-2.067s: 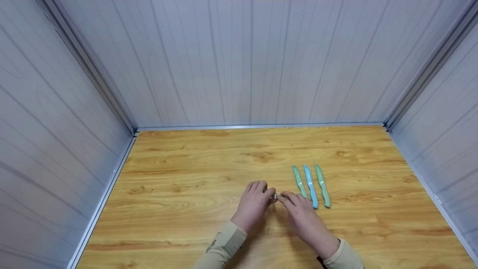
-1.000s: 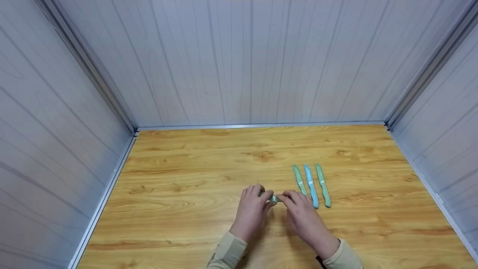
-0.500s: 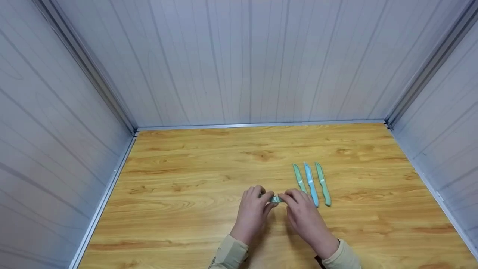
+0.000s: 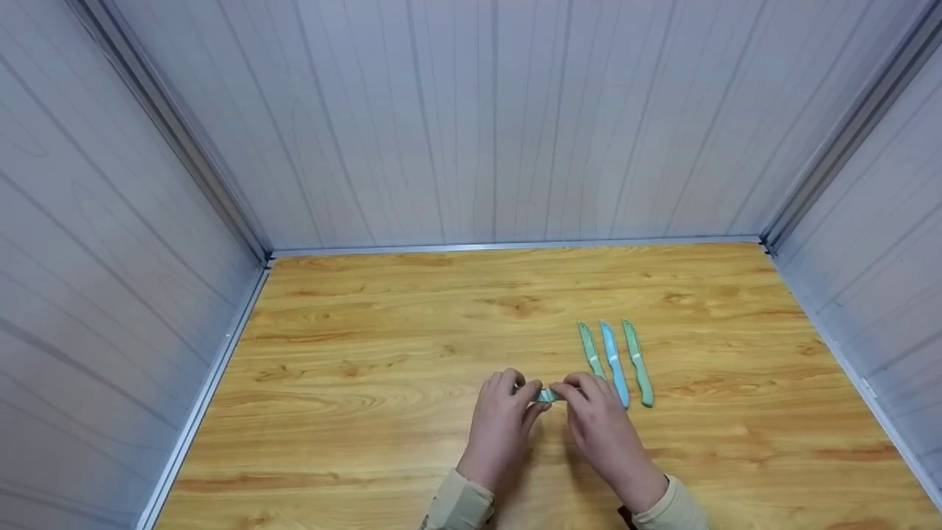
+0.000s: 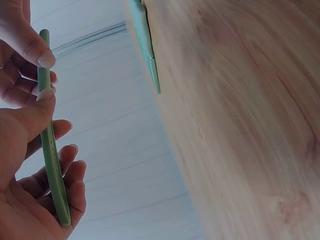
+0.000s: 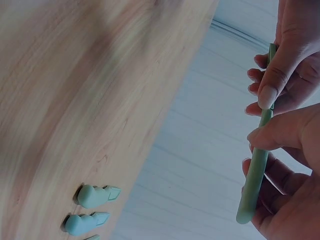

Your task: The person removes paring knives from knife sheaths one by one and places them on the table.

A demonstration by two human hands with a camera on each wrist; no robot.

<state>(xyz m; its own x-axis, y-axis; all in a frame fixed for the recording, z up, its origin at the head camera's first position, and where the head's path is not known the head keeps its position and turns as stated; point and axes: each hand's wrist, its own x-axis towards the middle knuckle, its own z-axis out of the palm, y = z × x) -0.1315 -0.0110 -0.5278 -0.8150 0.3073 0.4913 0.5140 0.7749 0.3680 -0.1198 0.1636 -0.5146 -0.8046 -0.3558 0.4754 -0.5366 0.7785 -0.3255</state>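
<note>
Both hands hold one light green knife, raised before the body; its short middle stretch (image 4: 547,395) shows between the fingers in the head view. My left hand (image 4: 499,423) pinches the blade-side end with thumb and fingers, and its thumb (image 5: 46,95) lies along the green edge in the left wrist view. The thicker rounded handle (image 6: 254,185) is gripped by my right hand (image 4: 605,434), thumb on one side and fingers curled behind. Fingers cover parts of the knife in every view.
Right of the hands lie a green knife (image 4: 590,350), a blue knife (image 4: 613,364) and another green knife (image 4: 636,364), side by side, tips away from me. My right hand partly overlaps the nearest. Pale panel walls (image 4: 493,132) bound the wooden table (image 4: 368,324).
The held knife has turned between the hands, so a greener face shows now where a pale edge showed before. Both hands stay nearly in place; the left is slightly lower. The knives on the table lie unmoved.
</note>
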